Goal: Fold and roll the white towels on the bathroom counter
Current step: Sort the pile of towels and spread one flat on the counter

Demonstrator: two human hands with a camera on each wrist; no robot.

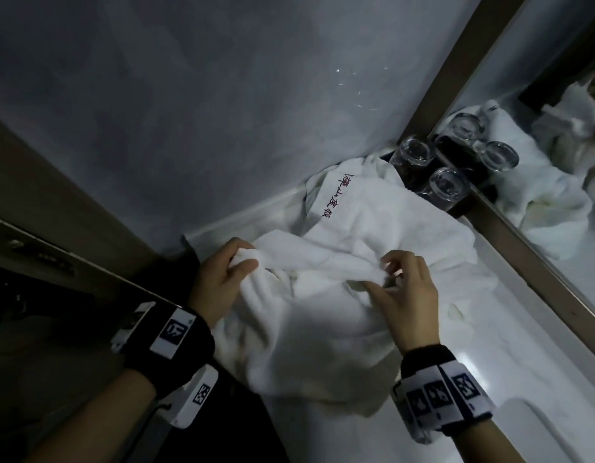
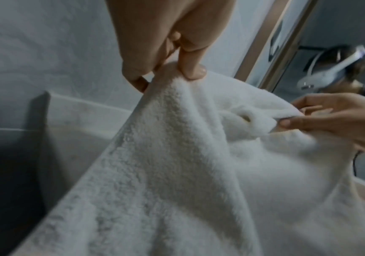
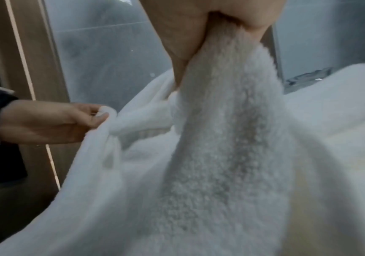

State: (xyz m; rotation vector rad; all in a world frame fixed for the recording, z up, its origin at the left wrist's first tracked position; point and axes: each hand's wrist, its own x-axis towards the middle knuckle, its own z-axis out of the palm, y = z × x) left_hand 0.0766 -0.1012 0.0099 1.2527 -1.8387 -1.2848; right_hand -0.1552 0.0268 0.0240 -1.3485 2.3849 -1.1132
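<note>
Left hand (image 1: 219, 279): corner of white terry towel (image 1: 309, 315) pinched between thumb and curled fingers. Towel lifted, crumpled, draped over pale bathroom counter (image 1: 463, 369). Right hand (image 1: 403, 289): opposite edge pinched. Spreading step, seemingly; next, edges pulled taut, laid flat.

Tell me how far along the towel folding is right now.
Early stage. Done: nothing visible; no rolled or neatly folded towel shows on the counter. In hand: the left hand and right hand each pinch an edge of one white towel, lifted and still bunched. Left: spread, fold and roll it, then the embroidered towel lying crumpled beside the glasses.
</note>
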